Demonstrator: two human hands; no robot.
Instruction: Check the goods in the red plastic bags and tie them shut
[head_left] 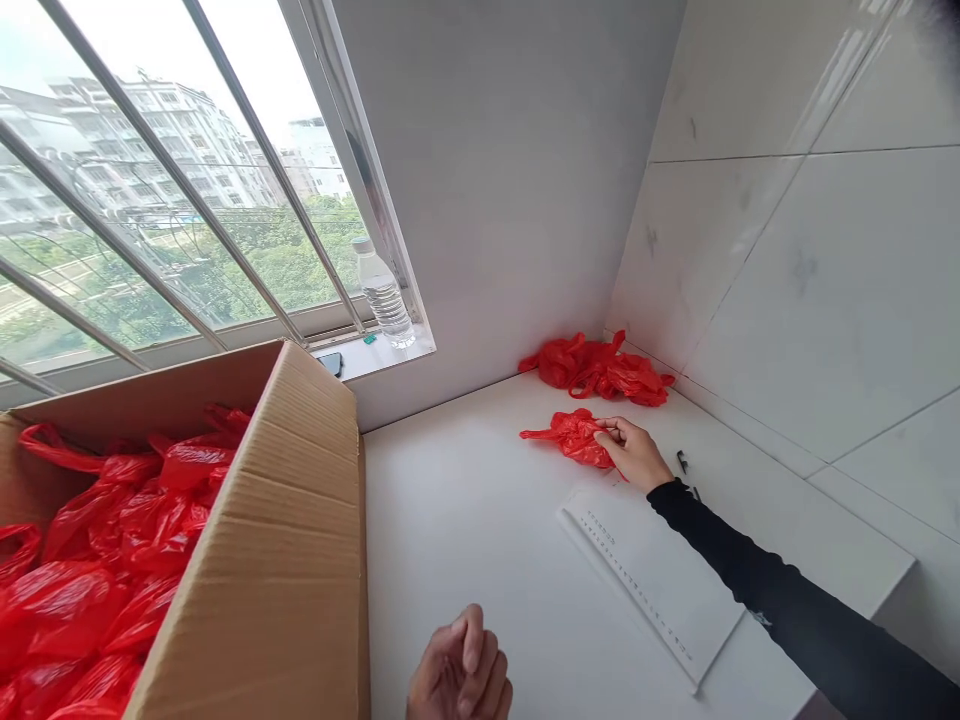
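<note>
My right hand point(634, 452), at the end of a black sleeve, pinches the near right side of a crumpled red plastic bag point(574, 437) on the white tabletop point(450, 500). Just behind it, a heap of red plastic bags point(592, 368) lies against the wall corner. My left hand point(461, 668) is at the bottom centre, above the table, its fingers curled in with nothing visible in them. To its left stands a cardboard box point(292, 540) holding many knotted red plastic bags point(112, 550).
A white sheet with a printed row of marks point(652, 580) lies near my right forearm. Small black items point(682, 461) are beyond my wrist. A water bottle point(385, 300) and a phone-like dark object point(331, 364) rest on the sill by the barred window.
</note>
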